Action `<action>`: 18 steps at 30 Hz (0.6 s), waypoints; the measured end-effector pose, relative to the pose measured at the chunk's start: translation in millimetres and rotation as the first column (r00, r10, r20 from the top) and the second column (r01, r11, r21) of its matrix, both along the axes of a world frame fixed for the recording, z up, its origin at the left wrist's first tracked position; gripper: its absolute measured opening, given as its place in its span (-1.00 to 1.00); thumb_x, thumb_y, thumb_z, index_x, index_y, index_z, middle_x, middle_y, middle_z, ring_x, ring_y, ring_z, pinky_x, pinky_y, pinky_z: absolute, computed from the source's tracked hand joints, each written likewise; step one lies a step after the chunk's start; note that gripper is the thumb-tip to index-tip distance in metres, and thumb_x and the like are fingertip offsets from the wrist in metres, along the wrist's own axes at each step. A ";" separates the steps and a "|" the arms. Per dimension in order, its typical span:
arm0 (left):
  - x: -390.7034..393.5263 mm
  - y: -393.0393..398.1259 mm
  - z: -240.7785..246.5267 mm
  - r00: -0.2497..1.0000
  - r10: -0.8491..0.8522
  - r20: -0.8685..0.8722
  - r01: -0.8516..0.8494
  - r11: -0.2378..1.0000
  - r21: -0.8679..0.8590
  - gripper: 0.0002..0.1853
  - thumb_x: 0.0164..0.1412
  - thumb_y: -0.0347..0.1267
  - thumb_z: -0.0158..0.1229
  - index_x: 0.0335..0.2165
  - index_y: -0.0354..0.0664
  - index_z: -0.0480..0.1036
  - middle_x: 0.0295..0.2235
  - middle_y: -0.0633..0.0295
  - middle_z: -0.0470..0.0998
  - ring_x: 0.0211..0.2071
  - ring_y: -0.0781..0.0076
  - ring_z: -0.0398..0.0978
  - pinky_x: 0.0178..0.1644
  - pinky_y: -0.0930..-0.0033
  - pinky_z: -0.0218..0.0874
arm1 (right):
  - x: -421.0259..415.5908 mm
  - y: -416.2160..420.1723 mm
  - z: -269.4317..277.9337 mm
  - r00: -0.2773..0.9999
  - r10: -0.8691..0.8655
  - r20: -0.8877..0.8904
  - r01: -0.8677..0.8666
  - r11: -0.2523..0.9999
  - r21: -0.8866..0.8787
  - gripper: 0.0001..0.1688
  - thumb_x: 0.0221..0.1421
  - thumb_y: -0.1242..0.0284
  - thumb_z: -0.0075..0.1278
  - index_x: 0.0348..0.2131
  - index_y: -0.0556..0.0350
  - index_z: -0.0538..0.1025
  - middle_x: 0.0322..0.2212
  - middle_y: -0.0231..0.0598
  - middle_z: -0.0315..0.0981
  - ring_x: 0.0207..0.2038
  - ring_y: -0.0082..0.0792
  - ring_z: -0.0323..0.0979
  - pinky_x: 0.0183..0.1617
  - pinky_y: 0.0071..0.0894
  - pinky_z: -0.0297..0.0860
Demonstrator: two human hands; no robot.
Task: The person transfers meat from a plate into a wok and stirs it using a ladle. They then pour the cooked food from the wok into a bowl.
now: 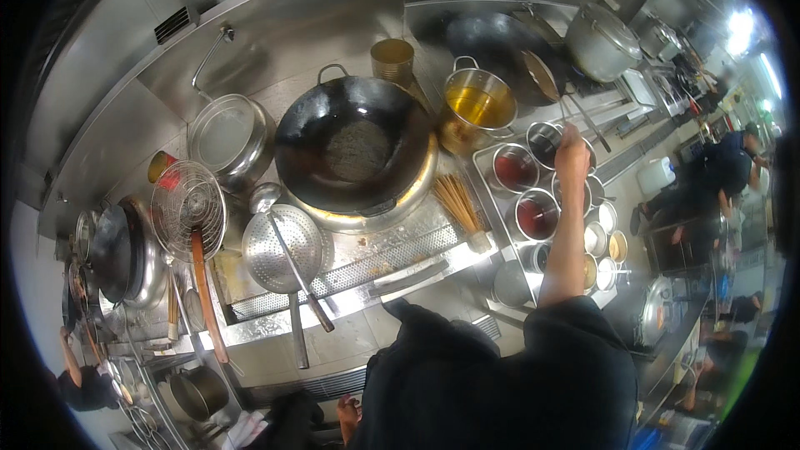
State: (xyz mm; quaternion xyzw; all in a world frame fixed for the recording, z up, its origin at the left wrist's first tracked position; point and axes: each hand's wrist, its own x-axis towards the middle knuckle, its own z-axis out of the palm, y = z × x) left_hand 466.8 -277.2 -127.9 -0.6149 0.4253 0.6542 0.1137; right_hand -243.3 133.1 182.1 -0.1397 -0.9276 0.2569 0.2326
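My right hand (572, 151) is closed over the round metal seasoning containers at the right, with a thin handle showing above the fist; its lower end is hidden. Dark red liquid fills two containers (514, 167) beside it. My left hand (349, 412) hangs low by my body, curled; whether it holds anything is unclear. In front of me a large black wok (356, 144) sits on the burner, only a little moisture or residue at its bottom. A bamboo brush (461, 209) lies to its right. A steel ladle (290, 250) rests across a perforated strainer (282, 244) at the left.
A two-handled pot of yellow oil (480, 103) stands right of the wok. A wire skimmer (189, 209) with a wooden handle and a lidded steel pot (225, 131) are at the left. Co-workers (725, 165) stand at the far right; another (87, 381) is at the lower left.
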 end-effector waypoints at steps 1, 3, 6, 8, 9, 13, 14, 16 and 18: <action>0.5 -1.7 0.5 0.995 -0.080 -0.051 0.076 0.993 -0.086 -0.66 0.23 -0.37 -0.06 -0.04 -0.28 0.33 -0.34 0.09 0.52 -0.48 0.25 0.53 -0.50 0.30 0.35 | 1.3 11.0 -1.0 0.994 -0.079 0.075 0.071 0.992 0.104 -0.64 0.32 0.31 -0.22 -0.11 0.08 0.52 -0.28 0.18 0.54 -0.16 0.22 0.50 -0.11 0.11 0.41; -0.1 -5.3 2.7 0.958 -0.254 -0.134 0.212 0.940 -0.268 -0.68 0.26 -0.32 -0.04 -0.13 -0.34 0.38 -0.35 0.11 0.53 -0.44 0.26 0.53 -0.44 0.31 0.36 | -2.9 21.7 -11.4 0.973 -0.105 0.206 0.039 0.952 0.303 -0.67 0.27 0.31 -0.21 -0.18 0.06 0.54 -0.30 0.13 0.55 -0.17 0.19 0.52 -0.12 0.11 0.44; -3.9 -13.6 8.6 0.892 -0.403 -0.207 0.289 0.858 -0.425 -0.65 0.28 -0.25 -0.01 -0.22 -0.38 0.43 -0.36 0.14 0.54 -0.39 0.27 0.52 -0.37 0.31 0.38 | -29.2 18.3 -39.3 0.922 -0.093 0.375 -0.118 0.856 0.503 -0.72 0.22 0.34 -0.14 -0.22 -0.04 0.58 -0.24 -0.02 0.55 -0.18 0.02 0.57 -0.15 -0.07 0.52; -7.0 -21.8 12.0 0.906 -0.344 -0.246 0.242 0.899 -0.365 -0.64 0.29 -0.20 0.01 -0.22 -0.35 0.43 -0.36 0.18 0.54 -0.36 0.29 0.51 -0.35 0.31 0.37 | -48.7 8.9 -60.8 0.883 -0.057 0.466 -0.201 0.851 0.485 -0.72 0.20 0.35 -0.09 -0.16 -0.07 0.59 -0.14 -0.08 0.51 -0.13 -0.08 0.56 -0.15 -0.10 0.52; -9.0 -26.6 12.7 0.910 -0.332 -0.250 0.238 0.910 -0.340 -0.64 0.29 -0.20 0.01 -0.22 -0.35 0.43 -0.37 0.18 0.54 -0.36 0.29 0.51 -0.35 0.30 0.37 | -54.7 5.8 -71.2 0.882 -0.014 0.471 -0.264 0.814 0.518 -0.72 0.19 0.35 -0.07 -0.16 -0.06 0.61 -0.13 -0.09 0.51 -0.08 -0.10 0.54 -0.13 -0.11 0.52; -13.4 -46.6 9.4 0.909 -0.368 -0.197 0.318 0.916 -0.243 -0.65 0.29 -0.20 0.01 -0.21 -0.32 0.44 -0.37 0.18 0.54 -0.36 0.29 0.52 -0.36 0.30 0.38 | -82.2 -8.2 -93.1 0.826 -0.031 0.563 -0.276 0.849 0.451 -0.65 0.26 0.28 -0.14 -0.09 -0.18 0.61 0.00 -0.26 0.48 0.01 -0.13 0.49 -0.04 -0.05 0.45; -12.8 -51.4 8.1 0.904 -0.386 -0.185 0.342 0.911 -0.231 -0.65 0.29 -0.20 0.01 -0.21 -0.32 0.44 -0.37 0.18 0.54 -0.36 0.29 0.52 -0.36 0.30 0.38 | -79.9 -11.5 -97.4 0.841 -0.057 0.539 -0.223 0.869 0.441 -0.64 0.27 0.28 -0.16 -0.08 -0.19 0.61 0.01 -0.26 0.47 0.07 -0.10 0.41 0.01 0.01 0.38; -10.0 -60.4 5.4 0.893 -0.417 -0.169 0.379 0.899 -0.220 -0.65 0.29 -0.20 0.01 -0.21 -0.31 0.44 -0.37 0.18 0.54 -0.37 0.29 0.52 -0.36 0.30 0.38 | -69.2 -27.0 -105.2 0.836 -0.131 0.533 -0.156 0.874 0.460 -0.62 0.26 0.26 -0.17 -0.07 -0.16 0.61 0.07 -0.23 0.40 0.17 -0.06 0.23 0.11 0.12 0.22; -7.5 -68.5 2.4 0.880 -0.447 -0.158 0.412 0.886 -0.212 -0.66 0.29 -0.20 0.01 -0.20 -0.29 0.44 -0.37 0.18 0.54 -0.37 0.29 0.52 -0.37 0.30 0.38 | -40.4 -53.2 -117.3 0.894 -0.268 0.360 -0.027 0.770 0.638 -0.59 0.23 0.26 -0.15 -0.04 -0.09 0.58 0.14 -0.15 0.28 0.22 -0.07 0.09 0.11 0.17 0.13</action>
